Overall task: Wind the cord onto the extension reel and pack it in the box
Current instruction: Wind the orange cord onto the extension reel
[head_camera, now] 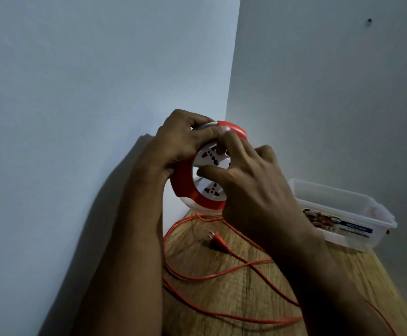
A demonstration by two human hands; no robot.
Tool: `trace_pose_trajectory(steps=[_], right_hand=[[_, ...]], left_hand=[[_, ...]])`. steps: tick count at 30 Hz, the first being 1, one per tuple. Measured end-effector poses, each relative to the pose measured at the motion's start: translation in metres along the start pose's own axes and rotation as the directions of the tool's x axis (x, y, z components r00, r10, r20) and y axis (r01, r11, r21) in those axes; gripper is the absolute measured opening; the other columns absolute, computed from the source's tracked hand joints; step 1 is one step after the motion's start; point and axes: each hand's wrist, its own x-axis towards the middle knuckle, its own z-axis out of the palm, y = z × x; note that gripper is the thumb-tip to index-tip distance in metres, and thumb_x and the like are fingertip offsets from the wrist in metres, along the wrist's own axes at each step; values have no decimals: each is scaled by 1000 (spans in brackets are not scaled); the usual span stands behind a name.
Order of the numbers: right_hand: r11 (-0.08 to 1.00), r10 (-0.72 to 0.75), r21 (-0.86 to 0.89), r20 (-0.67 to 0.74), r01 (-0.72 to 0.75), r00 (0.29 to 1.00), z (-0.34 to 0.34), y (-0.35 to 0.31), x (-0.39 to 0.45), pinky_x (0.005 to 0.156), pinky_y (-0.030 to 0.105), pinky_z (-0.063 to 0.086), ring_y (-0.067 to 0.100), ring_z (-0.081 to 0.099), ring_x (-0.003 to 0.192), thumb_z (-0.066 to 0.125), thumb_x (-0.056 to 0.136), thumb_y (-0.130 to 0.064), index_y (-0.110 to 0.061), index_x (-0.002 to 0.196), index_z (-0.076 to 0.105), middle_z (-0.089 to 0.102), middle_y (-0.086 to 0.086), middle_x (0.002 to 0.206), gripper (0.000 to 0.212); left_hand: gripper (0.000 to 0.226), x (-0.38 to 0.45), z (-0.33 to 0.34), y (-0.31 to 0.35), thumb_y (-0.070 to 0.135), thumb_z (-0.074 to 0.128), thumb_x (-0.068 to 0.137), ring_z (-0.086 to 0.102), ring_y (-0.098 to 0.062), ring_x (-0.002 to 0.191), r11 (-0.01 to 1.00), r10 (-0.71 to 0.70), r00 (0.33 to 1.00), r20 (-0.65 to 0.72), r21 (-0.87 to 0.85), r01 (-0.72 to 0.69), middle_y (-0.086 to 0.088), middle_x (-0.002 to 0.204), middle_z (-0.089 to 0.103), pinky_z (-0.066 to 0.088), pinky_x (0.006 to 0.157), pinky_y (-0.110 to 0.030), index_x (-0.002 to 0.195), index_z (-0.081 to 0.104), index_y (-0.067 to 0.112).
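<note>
1. Progress looks early: most of the orange cord (221,275) lies in loose loops across the wooden table (246,294), unwound, with its plug (218,241) lying free on the tabletop.
2. Extension reel (190,183), red and white with sockets on its face, is held upright above the table's far corner, near the walls (100,69).
3. Left hand (180,139) grips the reel's upper left rim, fingers curled over the edge.
4. Right hand (248,180) has its fingers bent onto the white socket face, apparently turning the hub; whether it pinches a knob there I cannot tell.
5. Left to do, as I judge it: wind in all the slack cord, tuck the plug, then set the reel in the clear plastic box (343,214) standing open at the right, well apart from the reel.
</note>
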Motion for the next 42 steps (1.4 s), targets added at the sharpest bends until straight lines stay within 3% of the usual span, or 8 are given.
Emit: trace_pose_trajectory(steps=[9,16,19,22,26,34,38,42], right_hand=[[978,101,202,-236,-53,966,23,-4,0,69,31,54,24,64,80,79,66,-36,-16,114,69,66,12,108,52],[862,325,464,-200,-203,924,26,-18,3,67,-1,30,13,69,65,80,72,-40,-8,103,69,75,0,88,46],[948,227,271,-218,-165,949,13,-15,1,62,14,42,16,68,66,78,75,-41,-13,102,71,74,1,90,41],[991,9,132,-244,24,970,-5,-5,0,67,23,44,23,66,87,83,68,-31,-18,107,70,70,3,108,42],[985,-171,36,-4,171,985,-4,4,-1,90,47,47,32,52,119,87,63,-21,-26,125,59,50,12,135,68],[984,-171,39,-60,174,983,12,10,2,92,55,39,31,31,121,91,58,-25,-33,116,67,48,15,135,63],[990,-130,30,-176,137,976,15,16,2,87,48,37,32,47,119,88,60,-33,-35,114,69,46,13,132,57],[973,159,208,-287,-101,945,16,8,1,73,36,52,28,62,84,77,66,-43,-20,119,67,62,15,111,59]], left_hand=[[35,1,-2,0,58,80,76,72,-10,98,995,-55,996,70,86,49,15,98,79,56,97,-45,102,81,34],[30,0,0,-3,48,84,76,75,-10,79,990,-134,982,130,55,128,10,89,80,59,81,-32,98,83,28],[15,2,0,-6,44,81,81,74,-3,68,991,-128,983,129,42,124,10,82,79,57,64,-19,87,80,30],[15,2,-5,-9,40,78,86,77,-14,76,995,-104,987,119,26,101,4,83,80,63,80,-36,91,83,26],[26,1,-7,-13,56,74,84,76,-18,89,992,-113,991,69,67,109,10,86,80,58,93,-50,92,83,32],[27,-1,-6,-3,52,77,82,75,-7,76,994,-108,994,30,-9,108,10,79,79,56,74,-28,88,83,27],[22,-1,-1,3,40,77,87,77,-11,75,997,-60,997,39,-49,62,2,81,80,61,69,-26,91,84,19],[25,0,3,5,43,80,83,76,-13,81,988,-83,996,-29,-132,78,7,83,80,59,78,-33,96,83,21]])
